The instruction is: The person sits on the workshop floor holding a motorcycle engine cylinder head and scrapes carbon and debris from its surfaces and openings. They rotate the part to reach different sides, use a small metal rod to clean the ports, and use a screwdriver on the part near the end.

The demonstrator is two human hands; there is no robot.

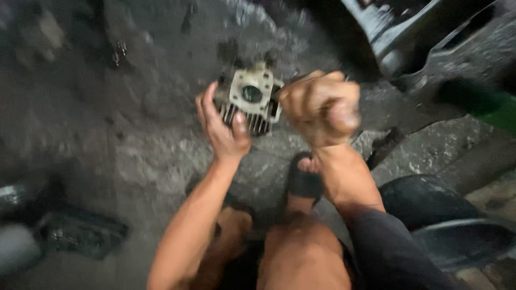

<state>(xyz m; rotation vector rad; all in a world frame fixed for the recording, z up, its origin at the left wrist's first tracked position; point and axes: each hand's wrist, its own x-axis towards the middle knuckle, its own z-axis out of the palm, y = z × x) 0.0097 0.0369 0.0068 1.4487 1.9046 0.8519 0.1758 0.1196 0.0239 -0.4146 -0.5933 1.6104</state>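
A small finned metal engine cylinder point(251, 98) with a pale flange and a round bore is held up over the grimy concrete floor. My left hand point(223, 128) grips its left and lower side, fingers wrapped on the fins. My right hand point(322, 107) is clenched in a fist just right of the cylinder, touching its right edge; the blur hides whether it holds a tool. Below, my knees and a foot in a black sandal point(302, 180) show.
A dark tyre or rubber part point(430, 207) lies at the lower right. A green object point(492, 110) and dark vehicle bodywork point(408, 32) are at the upper right. Dark metal parts point(80, 231) lie at the lower left.
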